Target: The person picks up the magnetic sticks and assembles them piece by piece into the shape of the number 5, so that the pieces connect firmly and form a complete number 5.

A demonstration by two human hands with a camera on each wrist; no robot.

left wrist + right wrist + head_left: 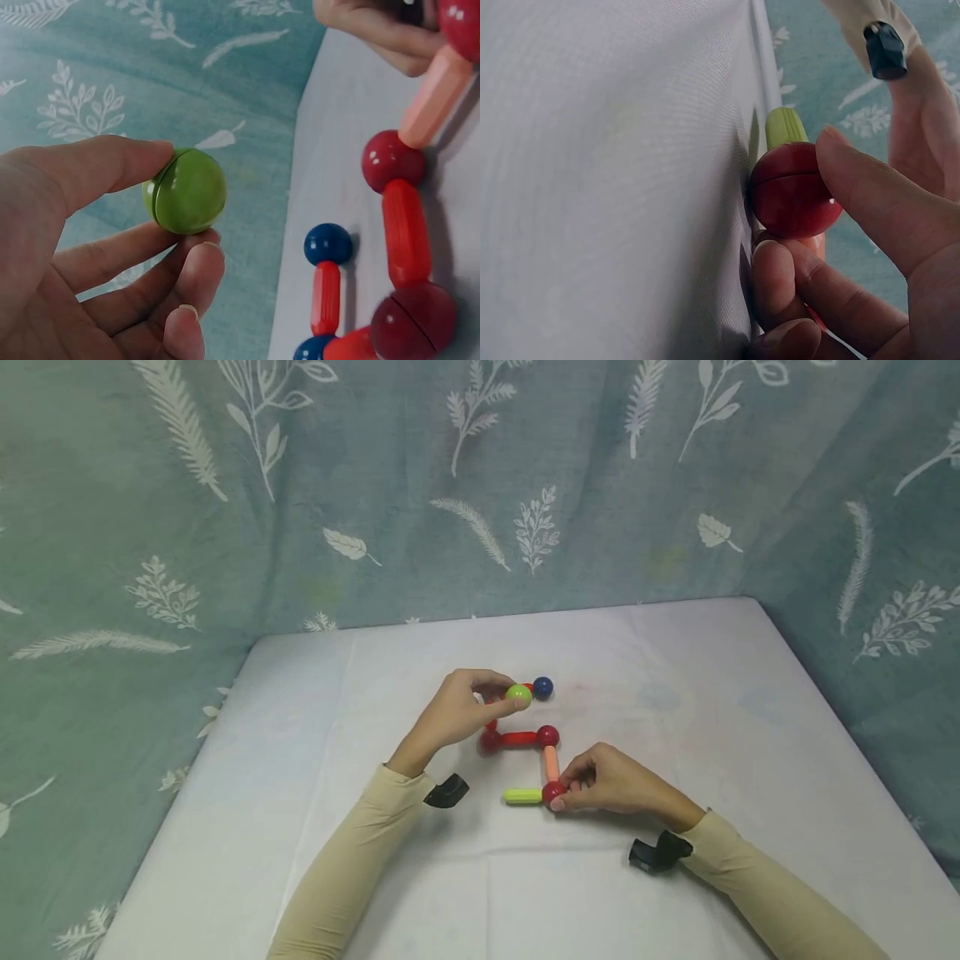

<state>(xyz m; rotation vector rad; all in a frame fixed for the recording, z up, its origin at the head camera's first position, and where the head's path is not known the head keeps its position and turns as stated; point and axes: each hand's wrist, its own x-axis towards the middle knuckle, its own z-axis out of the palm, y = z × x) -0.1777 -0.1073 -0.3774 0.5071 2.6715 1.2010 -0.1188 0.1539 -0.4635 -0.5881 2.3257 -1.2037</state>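
Between thumb and fingers, my left hand (459,708) pinches a green ball (191,191), held up above the table. My right hand (611,781) grips a dark red ball (795,191) at the near end of a zigzag chain. From that ball a yellow-green stick (522,796) points left and a salmon stick (551,763) runs up to another red ball (548,737). A red stick (519,739) links it to a further red ball (414,322). Beyond, red sticks join two blue balls (328,244); the left hand partly covers this part in the head view.
The chain lies on a table with a white cloth (375,893). Green curtains (405,518) with white leaf prints hang behind the table and along its sides. A black wrist camera (447,791) sits at the left cuff, another black camera (660,852) at the right.
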